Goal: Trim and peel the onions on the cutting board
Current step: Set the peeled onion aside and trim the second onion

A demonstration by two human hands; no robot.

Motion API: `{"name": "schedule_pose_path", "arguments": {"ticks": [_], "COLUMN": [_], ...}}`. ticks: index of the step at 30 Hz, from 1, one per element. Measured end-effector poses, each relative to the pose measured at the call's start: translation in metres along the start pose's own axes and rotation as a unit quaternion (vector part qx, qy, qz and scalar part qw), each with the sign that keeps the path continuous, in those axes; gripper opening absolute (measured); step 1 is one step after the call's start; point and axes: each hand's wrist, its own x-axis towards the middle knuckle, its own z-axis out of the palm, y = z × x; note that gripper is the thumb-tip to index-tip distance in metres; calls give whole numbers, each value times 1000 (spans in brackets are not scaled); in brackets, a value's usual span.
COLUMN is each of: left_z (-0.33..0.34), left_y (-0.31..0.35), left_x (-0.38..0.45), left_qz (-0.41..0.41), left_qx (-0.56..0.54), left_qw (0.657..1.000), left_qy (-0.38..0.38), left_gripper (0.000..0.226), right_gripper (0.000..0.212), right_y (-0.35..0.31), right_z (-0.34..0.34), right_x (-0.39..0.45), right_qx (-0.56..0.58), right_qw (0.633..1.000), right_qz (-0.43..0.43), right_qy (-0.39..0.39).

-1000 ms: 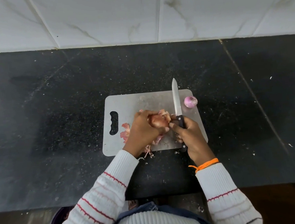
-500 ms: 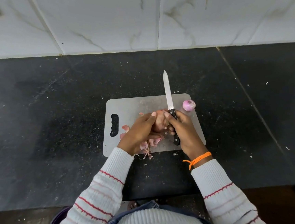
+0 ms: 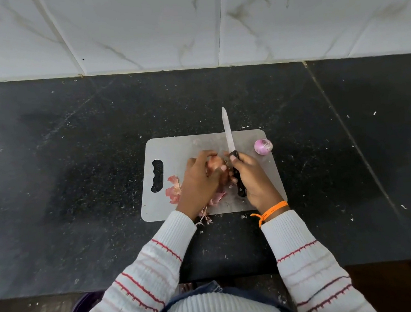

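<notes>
Here my left hand [image 3: 201, 178] cups the onion [image 3: 214, 166]; my right [image 3: 253, 179], touching it, grips the knife [image 3: 231, 151], blade pointing away.

Black speckled stone countertop [image 3: 78, 192], w/ a seam line running diagonally at approx 3 o'clock and white marbled tile meeting its back edge at 12. Grey cutting board [image 3: 174, 148] lies flat near the centre, handle slot toward 9 o'clock. A few pinkish onion skin scraps [image 3: 204, 218] sit on the counter, touching the board's near edge at 6 o'clock. Small pale crumbs & flecks [image 3: 374, 113] are scattered over the dark surface, mostly around the board and out toward 3 o'clock.
</notes>
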Motion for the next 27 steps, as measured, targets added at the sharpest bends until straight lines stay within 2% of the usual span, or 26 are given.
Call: {"name": "schedule_pose_path", "arguments": {"ticks": [4,8,11,15,19,22,27], "left_z": [4,-1,-2,1,4,4,6], "left_y": [-1,-3,-3,0,4,3,-1], "left_x": [0,3,1,-2,-3,-4,-3], "left_qz": [-12,-17,-22,-19,-7,-8,3], "left_qx": [-14,-16,-44,-36,-16,-24,-20], "left_qw": [999,1000,999,999,999,999,999], "left_qy": [28,7,6,27,34,31,37], "left_gripper": [42,51,50,45,46,47,51], "right_gripper": [29,35,38,37,31,28,35], "right_y": [3,3,8,17,12,5,-3], "right_z": [-6,-10,-6,0,-1,-12,-8], "right_x": [-21,-53,-65,-67,-57,-52,-70], "right_qx": [-191,-295,-305,-342,-280,-288,-357], "right_qw": [975,950,948,934,956,952,931], "right_qz": [-85,-92,-88,-91,-51,-44,-59], "right_qy": [68,46,23,48,65,92,45]}}
